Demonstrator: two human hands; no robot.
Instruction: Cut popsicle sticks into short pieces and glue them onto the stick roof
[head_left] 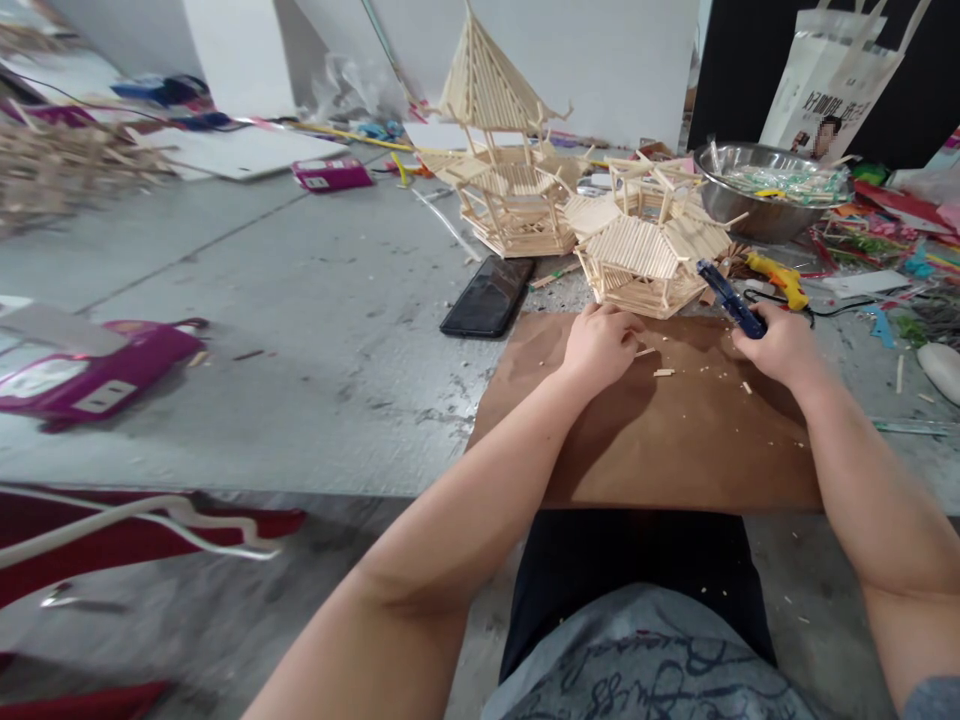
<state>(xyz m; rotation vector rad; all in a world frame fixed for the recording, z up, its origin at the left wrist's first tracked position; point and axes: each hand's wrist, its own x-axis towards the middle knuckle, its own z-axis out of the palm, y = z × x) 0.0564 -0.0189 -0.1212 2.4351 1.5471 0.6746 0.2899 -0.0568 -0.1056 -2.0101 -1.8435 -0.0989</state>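
My right hand (784,348) grips a dark blue hand tool (731,300) that looks like pliers or cutters, its tip raised toward the upper left. My left hand (604,345) rests low over the brown sheet (675,450), fingers curled; whatever they hold, if anything, is hidden. Just beyond it stands a low wooden-stick pavilion model (637,250) with a slatted roof. Short bits of stick (664,373) and crumbs lie on the sheet between my hands.
Behind is a taller stick pagoda (517,190) with a pointed roof. A black phone (487,298) lies left of the sheet. To the right are a yellow glue gun (780,280) with a cord, a steel bowl (772,225) and craft scraps. Purple power strips (135,365) (331,176) sit left.
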